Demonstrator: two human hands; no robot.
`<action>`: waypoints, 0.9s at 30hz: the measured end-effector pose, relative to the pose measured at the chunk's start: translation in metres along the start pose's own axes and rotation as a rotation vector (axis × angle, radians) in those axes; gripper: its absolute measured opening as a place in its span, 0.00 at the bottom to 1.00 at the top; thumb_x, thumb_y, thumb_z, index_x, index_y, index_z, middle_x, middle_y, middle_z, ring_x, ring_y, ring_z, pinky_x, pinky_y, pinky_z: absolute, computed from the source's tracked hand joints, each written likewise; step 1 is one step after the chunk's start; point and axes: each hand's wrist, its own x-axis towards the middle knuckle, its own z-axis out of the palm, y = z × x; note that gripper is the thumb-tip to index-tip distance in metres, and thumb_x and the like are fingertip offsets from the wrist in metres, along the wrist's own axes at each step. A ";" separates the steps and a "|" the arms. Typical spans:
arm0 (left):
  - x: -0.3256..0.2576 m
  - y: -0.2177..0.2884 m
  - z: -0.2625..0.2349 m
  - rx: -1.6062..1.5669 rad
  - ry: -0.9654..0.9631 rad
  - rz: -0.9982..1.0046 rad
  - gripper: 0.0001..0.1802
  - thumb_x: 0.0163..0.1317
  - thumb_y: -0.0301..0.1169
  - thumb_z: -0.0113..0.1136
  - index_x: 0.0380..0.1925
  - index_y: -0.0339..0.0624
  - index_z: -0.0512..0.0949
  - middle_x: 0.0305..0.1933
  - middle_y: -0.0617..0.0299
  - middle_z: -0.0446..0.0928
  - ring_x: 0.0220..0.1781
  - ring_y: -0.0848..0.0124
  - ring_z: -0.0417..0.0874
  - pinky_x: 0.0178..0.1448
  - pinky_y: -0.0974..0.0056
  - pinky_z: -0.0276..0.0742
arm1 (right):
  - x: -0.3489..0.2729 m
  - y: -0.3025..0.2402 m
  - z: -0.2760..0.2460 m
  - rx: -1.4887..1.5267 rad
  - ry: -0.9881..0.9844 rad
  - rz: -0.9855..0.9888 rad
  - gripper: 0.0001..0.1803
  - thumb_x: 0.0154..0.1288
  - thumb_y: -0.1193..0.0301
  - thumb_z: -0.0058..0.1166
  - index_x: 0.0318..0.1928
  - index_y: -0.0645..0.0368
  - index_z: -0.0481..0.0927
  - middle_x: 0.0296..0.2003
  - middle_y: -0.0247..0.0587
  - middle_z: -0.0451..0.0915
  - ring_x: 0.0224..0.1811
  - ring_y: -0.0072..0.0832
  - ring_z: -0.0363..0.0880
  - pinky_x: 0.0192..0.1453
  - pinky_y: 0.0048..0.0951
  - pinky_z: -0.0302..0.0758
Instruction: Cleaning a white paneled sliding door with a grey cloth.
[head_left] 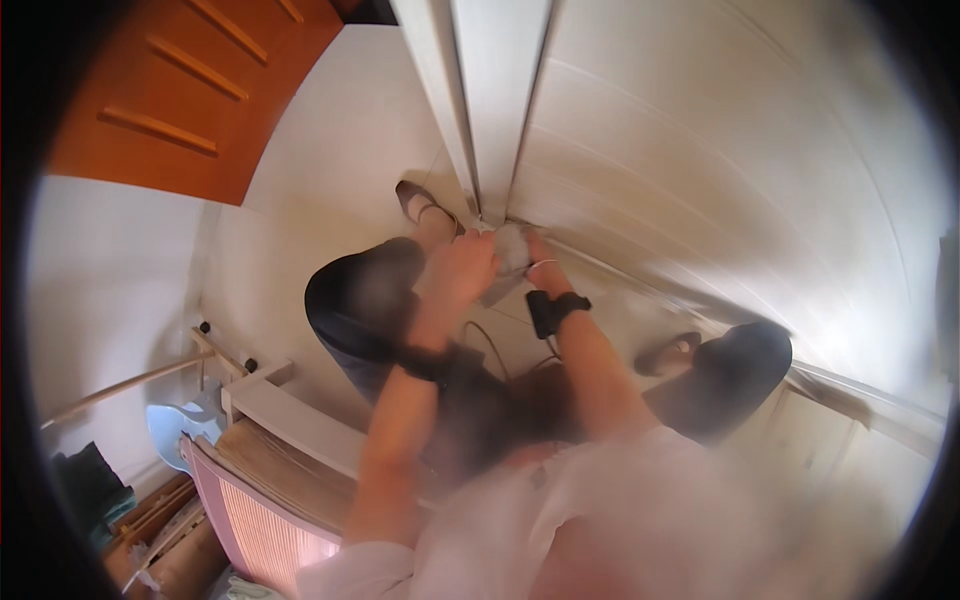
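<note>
Low at the foot of a white door-frame post (492, 110), my two hands are close together. A pale grey-white, soft-looking wad (512, 248) sits between them; haze hides whether it is cloth or something else. My left hand (464, 268) is closed, its fingers curled at the wad's left side, and what they grip is hidden. My right hand (543, 268) curls around the wad's right side. A thin white loop (543, 264) shows by that hand. Beneath the hands lies a flat greyish piece (500, 292), partly covered.
A white panelled door or wall (700, 180) rises on the right. An orange-brown panel (190, 90) stands at upper left. My bent knees flank the hands. At lower left are a pink-framed piece with ribbed panel (265, 520), a light blue plastic item (170, 430) and a wooden rail (125, 390).
</note>
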 end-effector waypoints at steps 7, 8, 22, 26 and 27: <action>-0.058 -0.052 -0.006 0.142 -0.112 -0.205 0.14 0.57 0.36 0.61 0.38 0.39 0.77 0.40 0.50 0.78 0.45 0.52 0.81 0.45 0.50 0.77 | -0.133 -0.127 0.050 -1.066 -0.068 -0.090 0.40 0.49 0.75 0.64 0.65 0.61 0.65 0.57 0.60 0.73 0.60 0.53 0.72 0.62 0.42 0.71; -0.055 -0.045 -0.007 0.134 -0.099 -0.193 0.14 0.56 0.36 0.62 0.38 0.39 0.77 0.40 0.51 0.78 0.45 0.53 0.81 0.45 0.50 0.77 | -0.127 -0.115 0.031 -1.069 -0.059 -0.087 0.40 0.49 0.75 0.64 0.65 0.61 0.65 0.57 0.60 0.73 0.60 0.53 0.72 0.62 0.42 0.71; 0.000 0.013 -0.004 0.043 0.015 -0.103 0.14 0.57 0.36 0.59 0.39 0.38 0.77 0.41 0.49 0.77 0.44 0.52 0.81 0.47 0.48 0.75 | -0.025 -0.015 -0.055 -0.625 0.148 0.123 0.39 0.53 0.71 0.60 0.67 0.58 0.64 0.63 0.57 0.69 0.67 0.52 0.65 0.70 0.51 0.61; -0.045 -0.032 0.002 0.093 -0.066 -0.294 0.15 0.55 0.36 0.60 0.40 0.39 0.78 0.43 0.49 0.79 0.46 0.53 0.81 0.48 0.49 0.75 | -0.094 -0.068 0.105 -0.735 -0.276 0.302 0.31 0.61 0.65 0.57 0.64 0.59 0.68 0.56 0.55 0.76 0.64 0.50 0.71 0.66 0.45 0.67; -0.041 -0.021 0.003 0.054 -0.102 -0.252 0.14 0.54 0.33 0.59 0.39 0.39 0.80 0.42 0.49 0.80 0.47 0.54 0.82 0.48 0.50 0.75 | -0.110 -0.103 0.106 -0.753 -0.268 0.287 0.31 0.61 0.65 0.57 0.64 0.59 0.68 0.56 0.55 0.76 0.64 0.50 0.71 0.66 0.45 0.67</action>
